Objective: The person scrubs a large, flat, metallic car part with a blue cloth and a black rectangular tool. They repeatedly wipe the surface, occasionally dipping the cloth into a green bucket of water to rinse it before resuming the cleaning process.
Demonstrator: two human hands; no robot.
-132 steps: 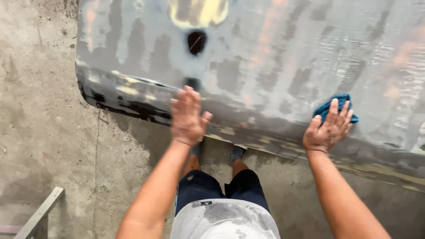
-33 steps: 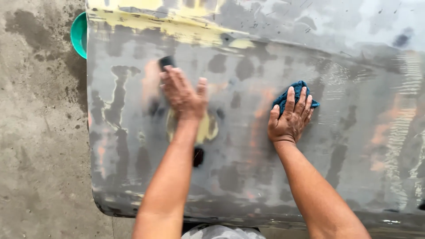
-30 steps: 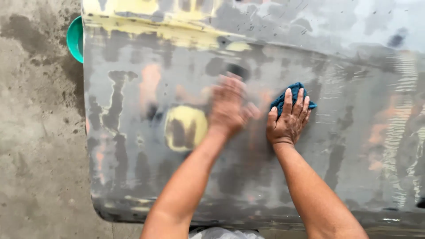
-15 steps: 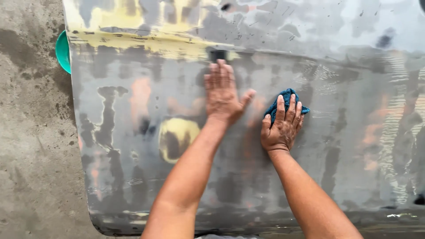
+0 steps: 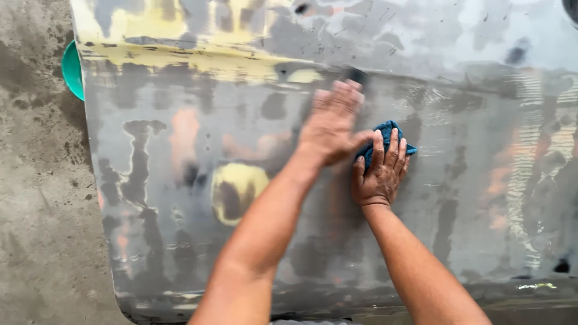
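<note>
Near the middle of the sanded metal panel, toward its far edge, both hands lie on the wet surface. The right hand presses flat with spread fingers on a dark blue cloth; the cloth is bunched under the fingertips and shows above and beside them. The hand grips nothing; it pins the cloth to the panel by palm and fingers. The left hand rests open just beside the right, its palm down on bare metal and fingers extended toward the far edge. It is slightly blurred. Its thumb side is touching or nearly touching the cloth; which one cannot be determined.

The panel is grey with patches of yellow filler left of the left forearm, a yellow band along the far left corner, and pink-orange spots scattered across it. Water film shows ripples toward the right edge. The near edge curves down at the bottom of the view.

Beyond the panel's left edge, near the far corner, a green basin shows partly, standing on stained concrete floor.
</note>
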